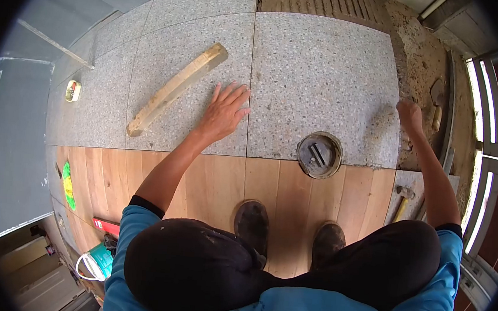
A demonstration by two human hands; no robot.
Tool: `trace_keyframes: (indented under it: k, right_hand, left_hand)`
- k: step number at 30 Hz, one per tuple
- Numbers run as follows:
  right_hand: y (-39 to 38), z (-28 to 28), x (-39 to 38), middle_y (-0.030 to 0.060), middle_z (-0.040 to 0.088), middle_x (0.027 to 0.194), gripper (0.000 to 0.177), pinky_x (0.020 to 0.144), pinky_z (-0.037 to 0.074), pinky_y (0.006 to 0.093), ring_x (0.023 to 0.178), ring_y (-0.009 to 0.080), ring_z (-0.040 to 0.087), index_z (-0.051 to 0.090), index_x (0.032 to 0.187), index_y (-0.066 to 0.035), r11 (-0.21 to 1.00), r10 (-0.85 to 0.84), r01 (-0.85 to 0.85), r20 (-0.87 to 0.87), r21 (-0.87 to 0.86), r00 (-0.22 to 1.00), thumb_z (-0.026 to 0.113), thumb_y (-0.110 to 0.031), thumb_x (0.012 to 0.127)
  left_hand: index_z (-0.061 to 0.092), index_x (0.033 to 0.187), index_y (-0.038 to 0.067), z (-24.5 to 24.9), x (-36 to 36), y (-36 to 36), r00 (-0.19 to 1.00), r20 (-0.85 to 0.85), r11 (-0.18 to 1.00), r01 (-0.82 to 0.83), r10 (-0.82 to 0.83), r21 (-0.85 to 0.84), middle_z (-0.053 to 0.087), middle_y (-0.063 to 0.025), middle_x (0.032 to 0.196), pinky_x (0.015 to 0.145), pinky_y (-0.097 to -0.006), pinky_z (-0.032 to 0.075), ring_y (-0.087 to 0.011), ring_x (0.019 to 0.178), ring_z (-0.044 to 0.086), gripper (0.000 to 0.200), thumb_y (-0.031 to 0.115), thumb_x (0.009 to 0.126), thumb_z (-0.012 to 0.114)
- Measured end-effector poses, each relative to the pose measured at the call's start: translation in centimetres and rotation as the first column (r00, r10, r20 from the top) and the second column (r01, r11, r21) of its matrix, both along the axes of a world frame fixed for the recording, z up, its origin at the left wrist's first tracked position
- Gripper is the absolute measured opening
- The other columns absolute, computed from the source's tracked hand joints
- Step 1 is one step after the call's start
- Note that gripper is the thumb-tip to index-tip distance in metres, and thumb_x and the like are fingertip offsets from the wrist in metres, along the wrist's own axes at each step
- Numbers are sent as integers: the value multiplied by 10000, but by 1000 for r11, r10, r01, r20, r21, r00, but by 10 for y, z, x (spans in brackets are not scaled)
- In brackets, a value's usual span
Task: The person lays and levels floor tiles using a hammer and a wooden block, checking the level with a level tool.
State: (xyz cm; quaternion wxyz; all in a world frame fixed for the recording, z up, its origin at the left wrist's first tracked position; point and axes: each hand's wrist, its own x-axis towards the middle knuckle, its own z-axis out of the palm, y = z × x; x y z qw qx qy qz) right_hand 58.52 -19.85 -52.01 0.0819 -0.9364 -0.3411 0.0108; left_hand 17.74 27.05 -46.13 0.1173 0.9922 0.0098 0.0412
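My left hand (224,112) lies on a speckled grey tile with its fingers spread, next to the seam with the neighbouring tile (325,79). A long wooden bar (175,91) rests diagonally on the tile to the left of that hand. At the right edge of the neighbouring tile is my right hand (409,116), its fingers curled in; what they hold, if anything, is hidden. A round container (319,154) with a dark object inside stands near the front edge of this tile.
Ridged mortar (325,1) lies beyond the tile. A trowel (437,106) rests on rough ground at the right, a hammer (402,204) nearer me. Wood-look flooring (212,182) is under my shoes. A teal bucket (99,260) stands at the lower left.
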Motion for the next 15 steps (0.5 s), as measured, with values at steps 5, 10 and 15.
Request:
trace_keyframes:
  k: [5,10,15]
  right_hand:
    - [89,38,31,150,670,829,143,761,553,450,799,326,671,693,815,-20,795,604,-581,313,-173,733,608,-123,870]
    - [217,48,55,90,651,785,130,683,535,425,757,282,662,687,792,-51,748,662,-599,255,-288,704,622,-141,860]
    - [318,-3,107,136,689,845,180,687,521,457,757,305,658,708,845,-45,768,628,-404,464,-496,624,562,-120,918]
  left_hand:
    - [540,1467,49,-19,-18,-7,1000,9,1000,4,-4,-19,514,-116,1536,1248,-593,190,-345,1483,372,502,319,1045,563]
    - [563,1456,68,-24,-27,-23,1000,11,999,27,-27,-19,525,-90,1534,1249,-600,182,-339,1477,379,485,299,1031,586]
    - [556,1468,81,-40,-35,-19,999,19,999,33,-34,25,491,-74,1575,1249,-604,182,-349,1502,348,484,308,1040,559]
